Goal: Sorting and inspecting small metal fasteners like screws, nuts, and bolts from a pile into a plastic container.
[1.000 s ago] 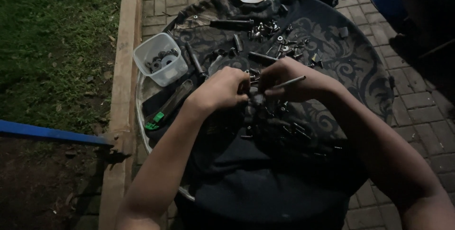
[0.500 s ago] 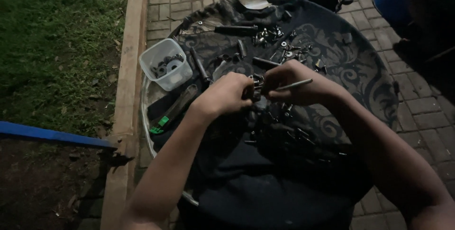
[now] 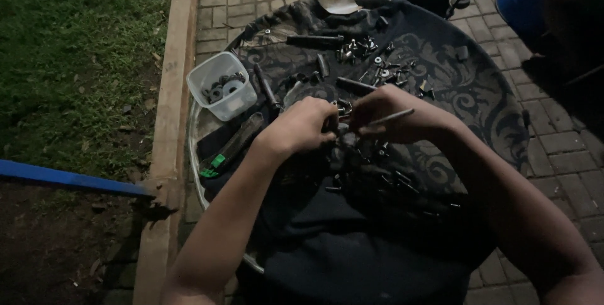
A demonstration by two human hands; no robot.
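Cloth-covered round table [image 3: 478, 91] fills the view; a clear plastic tub [image 3: 221, 94] of washers sits at nine o'clock. Centre: left hand [image 3: 303, 126] pinches small hardware, right hand [image 3: 393, 115] grips a thin metal rod [image 3: 389, 117].

left arm: bare, reaching in from bottom left, elbow bent | left hand [image 3: 305, 126]: fingers curled, pinching at the tips | right arm: bare, entering from bottom right | right hand [image 3: 393, 116]: curled closed, touching the left hand's fingertips
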